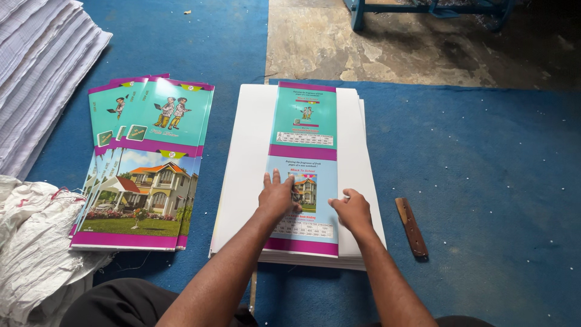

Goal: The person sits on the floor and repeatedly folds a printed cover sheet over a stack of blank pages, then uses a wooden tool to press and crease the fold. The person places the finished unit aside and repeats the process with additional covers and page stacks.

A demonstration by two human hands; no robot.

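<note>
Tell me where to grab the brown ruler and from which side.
Take the ruler by its long edges near the middle, coming from above. It lies flat on the blue mat, narrow and apart from the paper stack, with bare mat on both sides; the right hand is nearest.

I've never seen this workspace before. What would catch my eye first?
Both hands, left hand and right hand, press on a teal and blue printed cover sheet atop a white paper stack at centre. Left lies a fanned pile of colourful house-picture covers on blue carpet.
</note>
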